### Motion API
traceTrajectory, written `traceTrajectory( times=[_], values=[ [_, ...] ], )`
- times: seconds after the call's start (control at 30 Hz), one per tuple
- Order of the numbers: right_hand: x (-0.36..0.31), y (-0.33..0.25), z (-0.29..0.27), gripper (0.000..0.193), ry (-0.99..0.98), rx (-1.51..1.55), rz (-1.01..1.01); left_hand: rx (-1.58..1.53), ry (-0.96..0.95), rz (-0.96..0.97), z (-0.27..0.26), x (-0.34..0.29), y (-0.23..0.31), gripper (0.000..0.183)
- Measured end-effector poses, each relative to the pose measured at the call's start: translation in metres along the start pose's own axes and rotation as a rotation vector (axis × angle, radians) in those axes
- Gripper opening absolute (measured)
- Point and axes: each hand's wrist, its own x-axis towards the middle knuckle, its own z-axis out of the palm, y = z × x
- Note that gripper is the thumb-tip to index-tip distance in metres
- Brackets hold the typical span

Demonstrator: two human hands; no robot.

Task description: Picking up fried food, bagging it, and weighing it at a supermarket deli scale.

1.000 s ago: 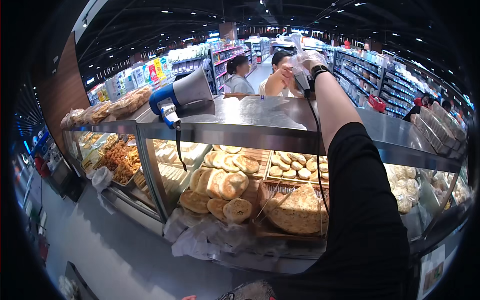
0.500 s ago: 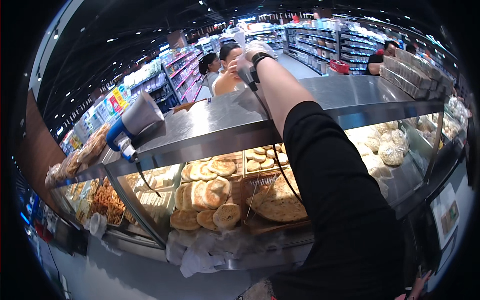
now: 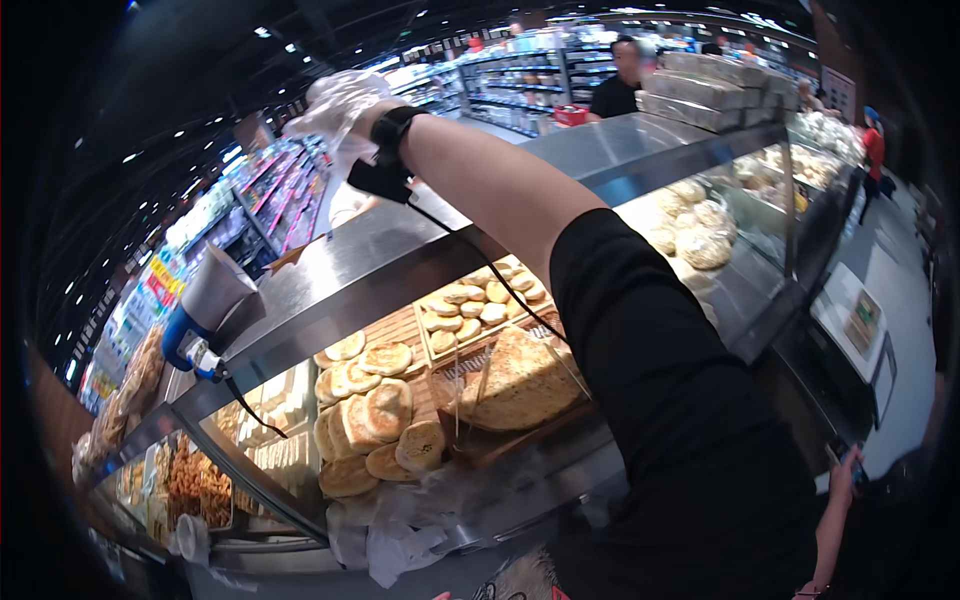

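The right hand (image 3: 345, 108) reaches up over the metal counter (image 3: 335, 255), whitish see-through plastic (image 3: 350, 150) wrapped around its grip; through the blur I can't tell how far the fingers are open or whether they hold anything more. I'd expect that plastic to be almost weightless, limp, slippery and easily torn, best taken by a loose fold just beneath the grip. A black box (image 3: 378, 182) sits just below the grip, flatbreads (image 3: 387, 405) well below both.

Crinkled plastic (image 3: 352, 146) covers the right hand (image 3: 335, 108); the countertop (image 3: 335, 264) is glossy metal.
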Motion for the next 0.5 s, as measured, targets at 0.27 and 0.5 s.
traceTrajectory(
  times=[0.27, 0.5],
  values=[
    [-0.217, -0.096, -0.068, 0.043, 0.548, 0.063, -0.485, 0.047, -0.253, -0.023, 0.012, 0.004, 0.048, 0.033],
    [-0.478, -0.170, -0.039, 0.038, 0.527, 0.031, -0.531, 0.412, -0.627, -0.073, -0.026, 0.016, 0.030, 0.029]
  ],
)
